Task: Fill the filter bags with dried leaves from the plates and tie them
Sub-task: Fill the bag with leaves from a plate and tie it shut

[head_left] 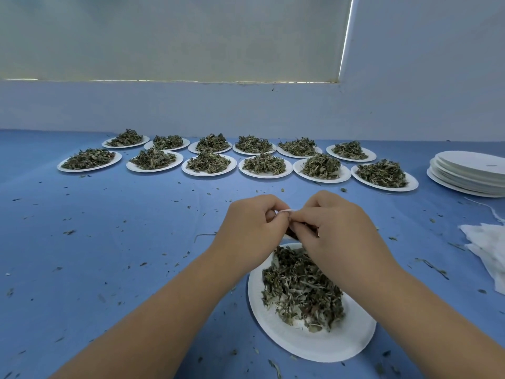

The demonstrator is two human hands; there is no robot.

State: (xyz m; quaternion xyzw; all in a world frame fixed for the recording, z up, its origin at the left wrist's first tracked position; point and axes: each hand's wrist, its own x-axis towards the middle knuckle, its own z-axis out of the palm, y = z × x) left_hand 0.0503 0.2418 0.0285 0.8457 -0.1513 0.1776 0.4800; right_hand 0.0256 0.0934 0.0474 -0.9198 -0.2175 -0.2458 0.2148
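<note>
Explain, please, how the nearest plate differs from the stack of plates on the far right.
The nearest plate lies single; the stack of plates is several piled together. The nearest plate carries a heap of dried leaves; the stack's top is bare. Both are white and round, on the blue table.

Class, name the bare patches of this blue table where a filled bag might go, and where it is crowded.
Freest: the blue table left of the left hand, before the two rows of leaf-filled white paper plates; only crumbs there. A narrower strip lies between those rows and the right hand. Crowded: the right edge, with stacked empty plates and white filter bags.
</note>
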